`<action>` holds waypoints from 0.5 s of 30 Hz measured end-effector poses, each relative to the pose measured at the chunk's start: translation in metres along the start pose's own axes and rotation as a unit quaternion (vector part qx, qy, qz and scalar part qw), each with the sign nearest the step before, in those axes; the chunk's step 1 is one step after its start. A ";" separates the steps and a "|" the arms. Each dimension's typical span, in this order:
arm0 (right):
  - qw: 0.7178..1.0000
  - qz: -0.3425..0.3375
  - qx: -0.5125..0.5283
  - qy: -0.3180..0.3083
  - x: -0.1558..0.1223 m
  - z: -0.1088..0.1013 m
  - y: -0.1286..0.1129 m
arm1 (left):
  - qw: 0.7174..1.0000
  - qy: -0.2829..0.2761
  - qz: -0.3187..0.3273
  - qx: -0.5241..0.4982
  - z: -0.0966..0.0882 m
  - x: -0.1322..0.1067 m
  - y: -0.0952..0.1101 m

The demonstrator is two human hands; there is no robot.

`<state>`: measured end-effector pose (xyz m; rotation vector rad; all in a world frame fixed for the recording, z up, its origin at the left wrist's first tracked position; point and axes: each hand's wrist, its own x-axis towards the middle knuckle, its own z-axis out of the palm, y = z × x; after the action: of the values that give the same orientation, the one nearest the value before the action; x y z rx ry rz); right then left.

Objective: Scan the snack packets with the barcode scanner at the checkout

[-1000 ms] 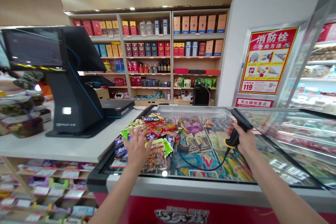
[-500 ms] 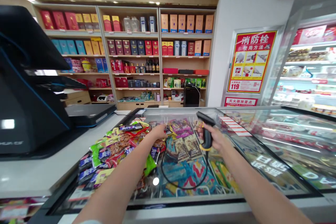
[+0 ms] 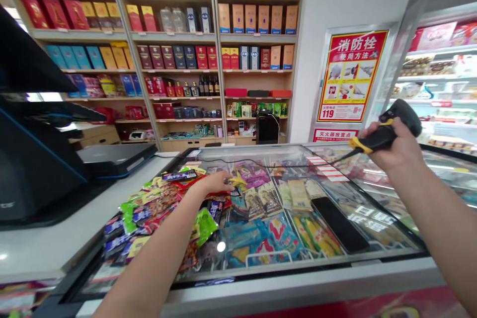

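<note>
My right hand (image 3: 402, 151) is wrapped round a black and yellow barcode scanner (image 3: 387, 134), raised over the right side of the glass freezer lid. Its thin cable stretches left toward the counter. My left hand (image 3: 219, 181) reaches to the far right edge of a heap of snack packets (image 3: 156, 203). Its fingers are closed at a small yellow snack packet (image 3: 237, 180); the fingertips are partly hidden. The heap of red, green, purple and yellow packets lies on the left of the lid. A black phone (image 3: 339, 223) rests on the glass, below and left of my right hand.
Under the glass of the chest freezer (image 3: 298, 266) lie bagged frozen goods. A black till (image 3: 33, 159) and a flat black device (image 3: 119, 159) stand on the left counter (image 3: 55, 248). Shelves of boxes and bottles line the back wall. A lit fridge (image 3: 443, 74) is at the right.
My right hand has swung right and up with the scanner, now tilted sideways, and its hanging cable is pulled nearly straight. The phone has come into sight. My left hand stays near the heap's edge.
</note>
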<state>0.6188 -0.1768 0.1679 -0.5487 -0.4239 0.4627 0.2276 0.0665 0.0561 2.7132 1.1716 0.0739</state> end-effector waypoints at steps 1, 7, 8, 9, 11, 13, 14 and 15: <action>0.999 0.045 0.007 0.020 -0.017 -0.004 -0.004 | 1.000 0.002 -0.007 0.010 -0.009 -0.006 0.002; 0.965 0.233 -0.082 -0.092 -0.126 -0.026 0.030 | 0.969 0.030 -0.222 0.105 -0.022 -0.048 0.015; 0.951 0.270 -0.095 -0.118 -0.142 -0.029 0.044 | 0.960 0.057 -0.251 0.108 -0.018 -0.052 0.018; 0.937 0.302 -0.106 -0.140 -0.157 -0.032 0.059 | 0.954 0.088 -0.265 0.110 -0.015 -0.055 0.021; 0.915 0.345 -0.116 -0.173 -0.182 -0.039 0.089 | 0.946 0.137 -0.271 0.111 -0.010 -0.055 0.026; 0.907 0.370 -0.098 -0.175 -0.198 -0.046 0.115 | 0.945 0.131 -0.280 0.108 -0.009 -0.051 0.028; 0.912 0.370 -0.080 -0.158 -0.203 -0.049 0.126 | 0.944 0.113 -0.290 0.106 -0.009 -0.048 0.028; 0.919 0.365 -0.061 -0.136 -0.206 -0.052 0.135 | 0.944 0.094 -0.296 0.109 -0.009 -0.046 0.029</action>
<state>0.4367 -0.2025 -0.0034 -0.7645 -0.5097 1.2485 0.2160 0.0154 0.0716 2.4343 2.1136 0.1262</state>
